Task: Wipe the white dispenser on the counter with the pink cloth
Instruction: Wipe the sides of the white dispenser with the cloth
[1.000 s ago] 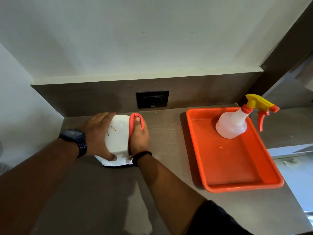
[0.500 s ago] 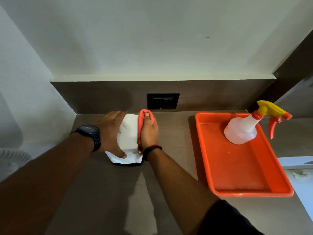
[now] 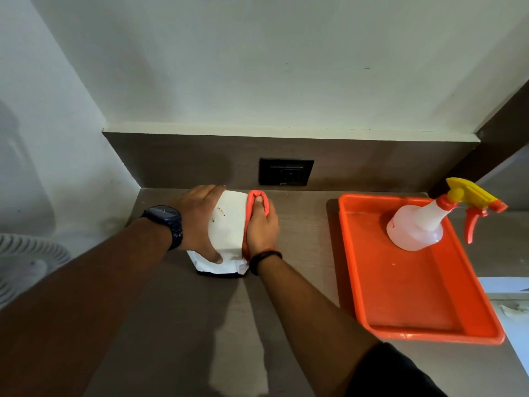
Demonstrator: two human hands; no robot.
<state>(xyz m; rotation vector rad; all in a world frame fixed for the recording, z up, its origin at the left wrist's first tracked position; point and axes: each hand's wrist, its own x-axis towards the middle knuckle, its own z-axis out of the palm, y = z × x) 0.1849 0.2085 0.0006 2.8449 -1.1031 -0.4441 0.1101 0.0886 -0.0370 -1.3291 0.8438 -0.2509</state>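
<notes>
The white dispenser (image 3: 229, 224) stands on the brown desk (image 3: 177, 325), near the back wall and just below the black wall socket (image 3: 286, 171). It has a few small brown marks on its top face.

The left hand (image 3: 197, 222) holds the dispenser on its left side. Its fingers (image 3: 213, 191) reach over the far edge and the thumb presses on the near part, so the hand is closed around the dispenser. A dark watch (image 3: 166, 222) sits on that wrist.

The right hand (image 3: 262, 224) is on the right side of the dispenser. It holds the pink cloth (image 3: 253, 200) – the cloth is bunched up under the hand and pushed flat against the dispenser's right side. The fingers are wrapped tight on the cloth and 1 fingertip shows on top of it. A thin black band (image 3: 264, 256) goes around this wrist.

To the right, well apart from the dispenser, an orange tray (image 3: 415, 296) lies on the desk. A spray bottle (image 3: 418, 227) stands in the far part of the tray – it has a clear body, a yellow top and an orange trigger, and its head points to the right.

At the far left edge there is part of a white fan (image 3: 25, 265)
</notes>
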